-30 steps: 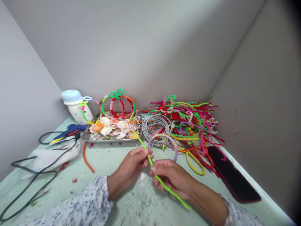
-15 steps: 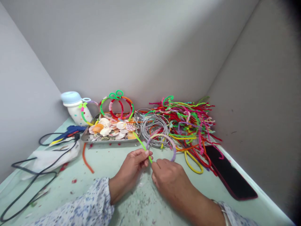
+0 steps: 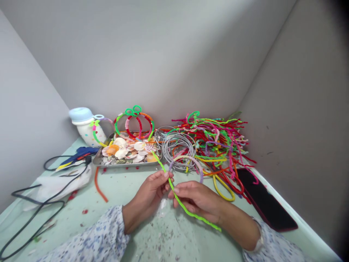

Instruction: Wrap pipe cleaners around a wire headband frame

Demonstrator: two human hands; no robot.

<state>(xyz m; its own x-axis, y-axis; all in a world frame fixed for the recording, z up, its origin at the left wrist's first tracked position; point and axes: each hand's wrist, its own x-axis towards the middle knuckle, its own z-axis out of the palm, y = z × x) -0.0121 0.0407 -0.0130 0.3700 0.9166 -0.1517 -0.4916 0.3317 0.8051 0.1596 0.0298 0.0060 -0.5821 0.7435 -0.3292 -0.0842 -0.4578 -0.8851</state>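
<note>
Between the thumb and fingers of my left hand (image 3: pixel 155 189) a bright green pipe cleaner (image 3: pixel 191 214) is pinched. It runs from near the tray's front edge, through both hands, and its loose end lies across my right hand (image 3: pixel 200 198). The right thumb and fingers close on it just beside the left fingertips. Behind my hands stands an arch wrapped in lilac and cream fuzzy material (image 3: pixel 201 171); its lower ends are hidden by my fingers.
A metal tray (image 3: pixel 128 165) of seashells bears wrapped hoops. Beside it are a coil of grey wire (image 3: pixel 178 145) and a heap of coloured pipe cleaners (image 3: pixel 218 134). A phone (image 3: pixel 264 200) lies right; a bottle (image 3: pixel 88 127), black cable (image 3: pixel 27 222) and plastic bag (image 3: pixel 60 183) are left.
My right hand has turned from a closed fist to a flatter pinch, and the pipe cleaner's long loose end now shows across it. My left hand keeps its pinch.
</note>
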